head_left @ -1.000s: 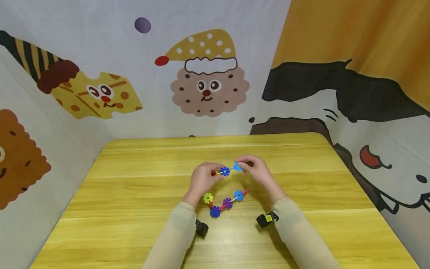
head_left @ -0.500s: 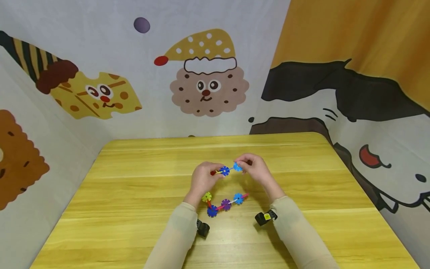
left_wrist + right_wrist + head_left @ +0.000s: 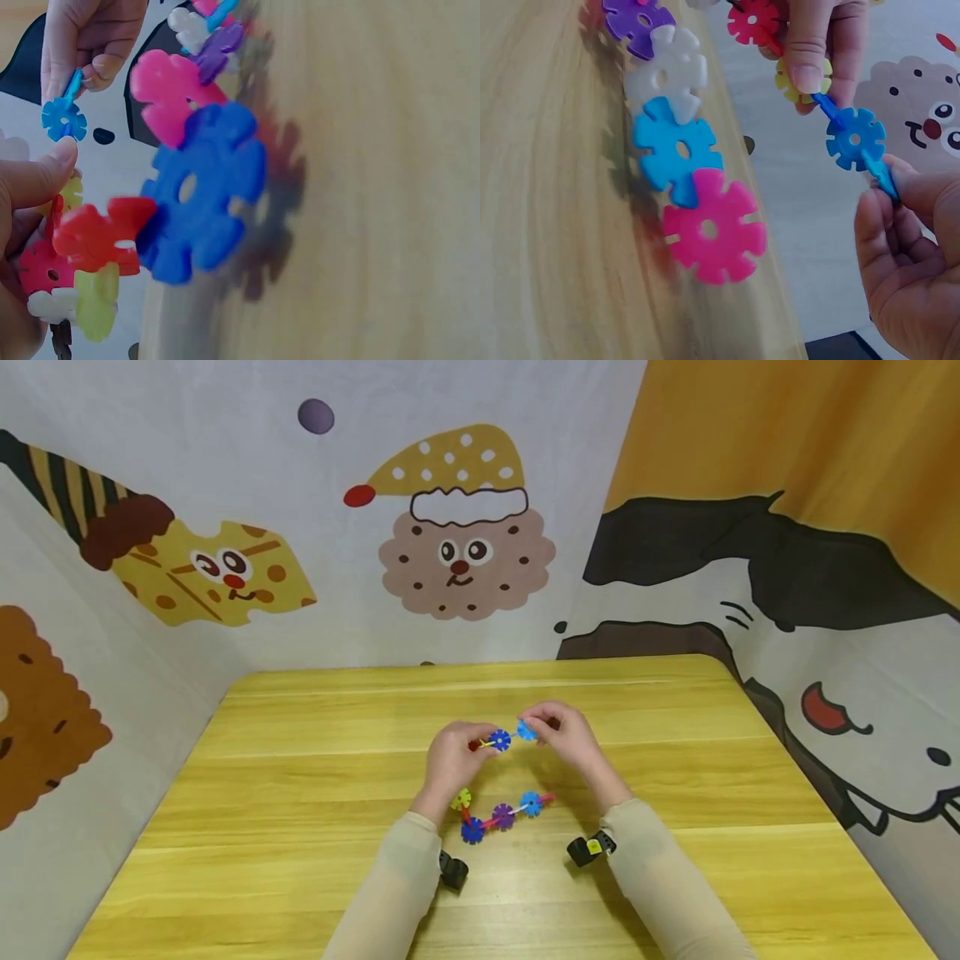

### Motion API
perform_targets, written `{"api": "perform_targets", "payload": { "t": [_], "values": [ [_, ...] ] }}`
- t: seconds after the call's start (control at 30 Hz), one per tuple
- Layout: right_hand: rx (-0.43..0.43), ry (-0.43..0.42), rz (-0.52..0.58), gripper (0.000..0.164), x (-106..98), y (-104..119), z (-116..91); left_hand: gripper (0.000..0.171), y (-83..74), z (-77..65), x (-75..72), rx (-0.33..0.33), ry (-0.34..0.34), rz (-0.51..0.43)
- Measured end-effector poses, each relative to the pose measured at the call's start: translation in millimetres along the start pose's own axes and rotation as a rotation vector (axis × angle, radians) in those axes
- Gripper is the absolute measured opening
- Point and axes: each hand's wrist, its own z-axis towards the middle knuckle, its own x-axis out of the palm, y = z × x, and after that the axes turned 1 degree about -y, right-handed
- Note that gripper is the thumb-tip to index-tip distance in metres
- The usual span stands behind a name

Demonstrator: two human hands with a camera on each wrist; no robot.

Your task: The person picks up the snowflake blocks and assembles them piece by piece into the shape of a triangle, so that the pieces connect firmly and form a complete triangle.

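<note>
A chain of slotted plastic flower discs runs between my hands and hangs in a loop below. In the head view, my left hand point(image 3: 453, 764) pinches the chain beside a dark blue disc point(image 3: 500, 740); the right wrist view shows its thumb on a yellow disc point(image 3: 819, 78). My right hand point(image 3: 570, 739) pinches a light blue disc point(image 3: 527, 730) at the chain's end, seen edge-on as a bright blue disc point(image 3: 882, 178) in the right wrist view. Lower hang a purple disc point(image 3: 503, 816) and a pink end disc point(image 3: 715, 227). The left palm partly hides several discs.
The wooden table point(image 3: 315, 827) spreads under both forearms. Black wrist cameras sit on the left wrist point(image 3: 453, 870) and right wrist point(image 3: 583, 850). Behind the table hangs a cartoon-printed cloth point(image 3: 337, 635).
My right hand has shifted slightly left with the light blue disc. The lower stretch of the chain has swung a little left. Both hands keep their pinch.
</note>
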Motion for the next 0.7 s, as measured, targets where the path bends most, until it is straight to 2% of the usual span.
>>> {"api": "perform_targets", "payload": {
  "t": [0.1, 0.33, 0.57, 0.7],
  "values": [
    [0.024, 0.028, 0.028, 0.024, -2.3, -5.6, -3.6, 0.030, 2.2, -1.5, -0.4, -0.022, 0.016, -0.026],
    [0.142, 0.129, 0.027, 0.036, -16.2, -25.0, -19.6, 0.033, 7.3, -2.3, -2.8, -0.080, 0.017, -0.040],
    [0.205, 0.338, 0.041, 0.035, -28.6, -34.6, -30.3, 0.031, 10.7, 0.9, -5.5, -0.096, 0.011, -0.026],
    [0.207, 0.407, 0.077, 0.034, -31.7, -36.6, -32.9, 0.031, 11.5, 3.7, -6.3, -0.095, -0.015, -0.027]
  ]
}}
